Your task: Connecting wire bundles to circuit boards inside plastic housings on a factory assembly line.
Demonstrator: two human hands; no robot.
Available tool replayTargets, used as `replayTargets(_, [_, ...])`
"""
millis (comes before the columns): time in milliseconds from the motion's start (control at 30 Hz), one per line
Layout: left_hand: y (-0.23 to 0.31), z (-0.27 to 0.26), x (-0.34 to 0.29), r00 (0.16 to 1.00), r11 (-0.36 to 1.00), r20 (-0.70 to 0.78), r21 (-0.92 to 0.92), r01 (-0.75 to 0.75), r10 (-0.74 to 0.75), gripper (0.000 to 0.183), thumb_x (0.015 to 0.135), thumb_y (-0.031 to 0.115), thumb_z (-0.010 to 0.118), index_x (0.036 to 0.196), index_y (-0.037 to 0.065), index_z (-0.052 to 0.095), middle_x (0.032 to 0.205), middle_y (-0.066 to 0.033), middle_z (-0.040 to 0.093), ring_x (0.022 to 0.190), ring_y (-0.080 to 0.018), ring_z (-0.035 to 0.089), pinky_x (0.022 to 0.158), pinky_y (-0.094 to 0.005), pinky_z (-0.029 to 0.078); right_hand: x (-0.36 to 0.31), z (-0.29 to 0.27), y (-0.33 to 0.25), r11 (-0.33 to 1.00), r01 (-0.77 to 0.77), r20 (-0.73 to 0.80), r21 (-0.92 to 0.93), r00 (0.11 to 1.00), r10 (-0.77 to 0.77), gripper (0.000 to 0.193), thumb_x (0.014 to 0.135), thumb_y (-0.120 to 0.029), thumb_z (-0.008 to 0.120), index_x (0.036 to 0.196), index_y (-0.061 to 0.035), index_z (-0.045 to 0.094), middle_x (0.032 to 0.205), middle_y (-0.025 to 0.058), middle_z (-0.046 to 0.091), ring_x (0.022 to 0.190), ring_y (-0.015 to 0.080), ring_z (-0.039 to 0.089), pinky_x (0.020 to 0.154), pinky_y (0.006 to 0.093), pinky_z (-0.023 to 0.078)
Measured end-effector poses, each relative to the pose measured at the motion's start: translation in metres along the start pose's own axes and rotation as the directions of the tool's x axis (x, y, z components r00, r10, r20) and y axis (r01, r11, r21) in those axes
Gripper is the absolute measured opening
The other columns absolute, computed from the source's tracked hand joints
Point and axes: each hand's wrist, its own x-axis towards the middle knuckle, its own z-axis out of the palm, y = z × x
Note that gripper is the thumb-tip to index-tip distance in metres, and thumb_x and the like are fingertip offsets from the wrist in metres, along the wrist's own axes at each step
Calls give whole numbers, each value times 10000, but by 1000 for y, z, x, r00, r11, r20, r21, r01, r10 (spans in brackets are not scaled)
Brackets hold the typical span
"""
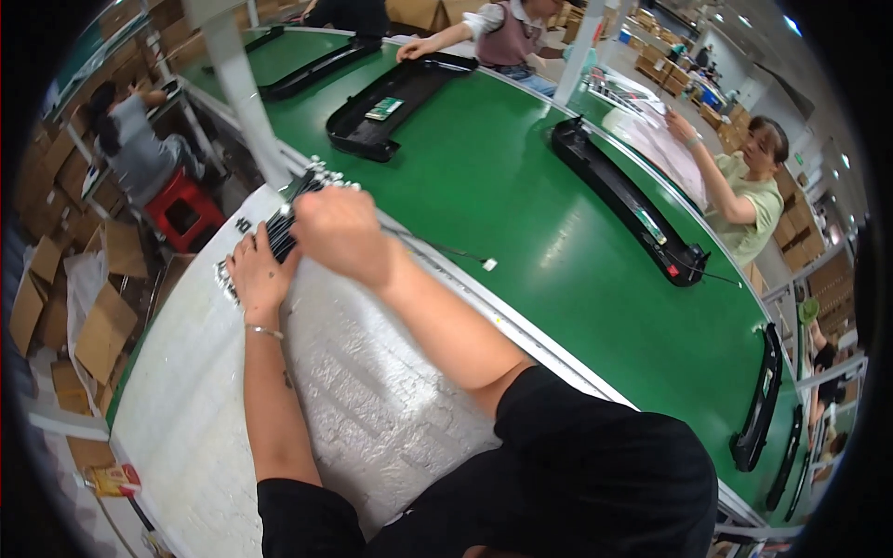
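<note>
While left hand [259,279] splays across black cables [280,232], right hand [339,231] (contents hidden) curls closed.

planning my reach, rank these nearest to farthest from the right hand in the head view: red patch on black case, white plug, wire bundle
From the right hand:
1. wire bundle, just to its left
2. white plug, to its right on the green table
3. red patch, farther right on a black case

black short sleeves [312,516] | silvery left-wrist bracelet [264,330] | small dark mark [271,274], left hand [259,281]
</note>
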Motion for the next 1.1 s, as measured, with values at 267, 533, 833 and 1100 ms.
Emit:
replayTargets(267, [60, -15, -3, 951, 790, -203, -529, -308, 235, 397, 723, 291, 697, 1009, 37, 588, 958, -134, 597, 863, -297, 581, 745, -369, 485, 121, 15, 132, 832, -404, 257, -381, 818, 515, 316, 741, -201, 579, 993, -27, 658, 1036, 193, 635, 1005, 307, 611, 871, 379, 482])
replayTargets(533, [126, 10, -71, 715, 617, 15, -516, -594, 699, 594, 800, 482, 532, 1231, 75, 498, 1323, -181, 408, 1296, -335, 278, 1053, -505, 211, 184, 105, 207, 610, -737, 198, -291, 577, 792, 263, 757, -213, 612, 982, -95, 681, 1031, 88, 661, 1014, 235, 614, 848, 346, 480])
replayTargets(833, [135, 0, -53, 684, 562, -6, -565, -605, 730, 600, 824, 467, 514, 1272, 70, 475, 1364, -167, 377, 1287, -335, 298, 1062, -476, 217, 192, 121, 289, 571, -786, 80, -234, 570, 818, 381, 694, -313, 628, 951, -34, 663, 956, 133, 666, 920, 263, 632, 793, 344, 471])
replayTargets(1100, [126, 9, -62, 741, 491, -357, -576, -654, 569, 279, 815, 229, 588, 1023, 45, 567, 1107, -139, 529, 1081, -295, 488, 897, -402, 412, 80, -138, 157, 698, -627, 349, 345, 776, 525, 123, 686, -88, 644, 748, 12, 610, 700, 73, 605, 577, 147, 558, 518, 294, 435])
